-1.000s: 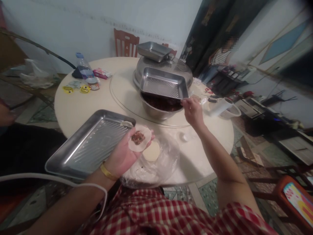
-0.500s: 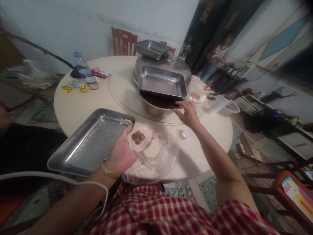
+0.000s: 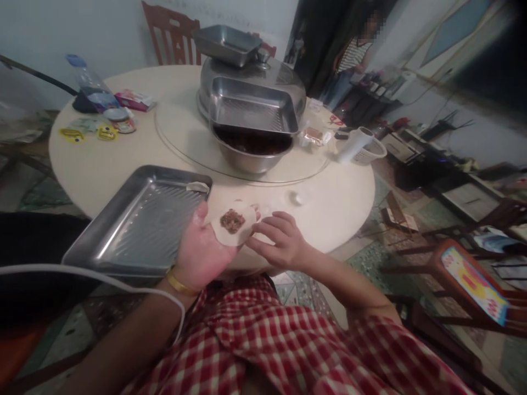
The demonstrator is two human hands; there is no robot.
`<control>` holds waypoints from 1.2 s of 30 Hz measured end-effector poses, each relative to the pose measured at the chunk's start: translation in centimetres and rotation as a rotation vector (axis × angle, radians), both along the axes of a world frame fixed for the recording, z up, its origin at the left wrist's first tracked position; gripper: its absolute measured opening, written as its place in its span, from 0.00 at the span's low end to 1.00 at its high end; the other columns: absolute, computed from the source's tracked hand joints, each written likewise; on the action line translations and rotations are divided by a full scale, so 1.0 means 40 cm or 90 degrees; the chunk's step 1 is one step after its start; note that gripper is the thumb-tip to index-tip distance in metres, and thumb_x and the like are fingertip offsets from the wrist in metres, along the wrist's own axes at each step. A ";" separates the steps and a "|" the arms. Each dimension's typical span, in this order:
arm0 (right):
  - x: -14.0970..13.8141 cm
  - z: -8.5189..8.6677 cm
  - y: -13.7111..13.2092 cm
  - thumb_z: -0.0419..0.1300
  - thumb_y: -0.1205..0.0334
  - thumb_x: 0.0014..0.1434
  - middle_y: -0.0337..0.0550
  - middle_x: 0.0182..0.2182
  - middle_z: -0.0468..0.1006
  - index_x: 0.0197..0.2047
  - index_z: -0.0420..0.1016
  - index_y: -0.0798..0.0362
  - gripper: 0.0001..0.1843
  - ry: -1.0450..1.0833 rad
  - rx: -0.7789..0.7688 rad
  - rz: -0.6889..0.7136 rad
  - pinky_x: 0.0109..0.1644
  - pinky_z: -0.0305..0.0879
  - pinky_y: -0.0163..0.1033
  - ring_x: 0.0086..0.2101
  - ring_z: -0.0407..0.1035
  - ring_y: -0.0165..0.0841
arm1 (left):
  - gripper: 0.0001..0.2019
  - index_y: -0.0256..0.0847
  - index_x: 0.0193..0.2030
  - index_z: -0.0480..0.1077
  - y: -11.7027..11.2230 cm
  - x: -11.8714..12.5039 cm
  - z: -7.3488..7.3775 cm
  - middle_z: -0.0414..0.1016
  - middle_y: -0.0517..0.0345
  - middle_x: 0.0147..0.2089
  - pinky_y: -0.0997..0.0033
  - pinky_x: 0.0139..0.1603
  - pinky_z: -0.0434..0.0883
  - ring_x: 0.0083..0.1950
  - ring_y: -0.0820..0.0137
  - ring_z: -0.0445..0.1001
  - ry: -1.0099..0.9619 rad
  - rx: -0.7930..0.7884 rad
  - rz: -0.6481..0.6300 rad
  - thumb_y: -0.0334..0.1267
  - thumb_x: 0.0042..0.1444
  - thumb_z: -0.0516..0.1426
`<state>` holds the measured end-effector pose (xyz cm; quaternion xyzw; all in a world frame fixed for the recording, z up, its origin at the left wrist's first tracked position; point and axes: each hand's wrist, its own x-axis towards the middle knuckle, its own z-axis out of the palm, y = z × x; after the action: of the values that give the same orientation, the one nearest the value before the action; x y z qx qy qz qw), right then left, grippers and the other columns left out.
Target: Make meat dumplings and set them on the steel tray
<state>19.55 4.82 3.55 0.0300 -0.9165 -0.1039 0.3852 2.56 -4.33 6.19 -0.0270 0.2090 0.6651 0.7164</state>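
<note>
My left hand (image 3: 209, 247) is palm up, with a round dumpling wrapper (image 3: 219, 232) lying across its fingers. A small mound of minced filling (image 3: 233, 220) sits in the middle of the wrapper. My right hand (image 3: 282, 241) has its thumb and fingertips at the wrapper's right edge, pinching it. Left of my hands lies a large metal tray (image 3: 123, 230), holding one folded dumpling (image 3: 197, 187) in its far right corner. Beyond them stands a metal bowl (image 3: 253, 160) with dark contents, partly covered by a second metal tray (image 3: 253, 107).
Behind the bowl is a domed metal lid (image 3: 284, 82) with a smaller tray (image 3: 226, 44) on top. A plastic bottle (image 3: 88, 82) and jar (image 3: 119, 119) stand at the left. A white basket (image 3: 373, 151) is at the right. One person (image 3: 349, 60) stands in the background.
My right hand has come back from the bowl to the wrapper's edge. The wrapper stays on my left hand, its right side now slightly lifted. The camera view has shifted.
</note>
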 end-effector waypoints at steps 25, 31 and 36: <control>-0.030 -0.039 -0.064 0.59 0.62 0.59 0.44 0.45 0.76 0.41 0.76 0.47 0.07 0.124 -0.005 -0.073 0.53 0.63 0.46 0.48 0.66 0.37 | 0.31 0.27 0.67 0.56 -0.040 0.012 -0.015 0.76 0.37 0.55 0.50 0.61 0.68 0.59 0.54 0.73 -0.019 0.007 0.054 0.51 0.67 0.42; 0.147 -0.016 0.160 0.51 0.65 0.64 0.46 0.40 0.80 0.45 0.76 0.49 0.13 0.146 -0.178 -0.385 0.56 0.61 0.52 0.48 0.68 0.41 | 0.27 0.36 0.69 0.57 -0.020 0.027 -0.046 0.81 0.46 0.49 0.56 0.61 0.68 0.51 0.60 0.79 0.019 -0.043 -0.042 0.47 0.69 0.41; 0.245 -0.023 0.321 0.40 0.60 0.68 0.52 0.45 0.80 0.50 0.74 0.54 0.22 0.040 -0.312 -0.581 0.61 0.58 0.55 0.53 0.67 0.42 | 0.30 0.33 0.72 0.47 0.009 0.046 -0.040 0.80 0.43 0.49 0.57 0.53 0.75 0.46 0.59 0.81 0.081 -0.072 -0.072 0.48 0.69 0.38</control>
<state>29.37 17.66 2.62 -0.4671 -0.8215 -0.0443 0.3239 4.38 -3.97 4.57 -0.0134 0.2923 0.6110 0.7356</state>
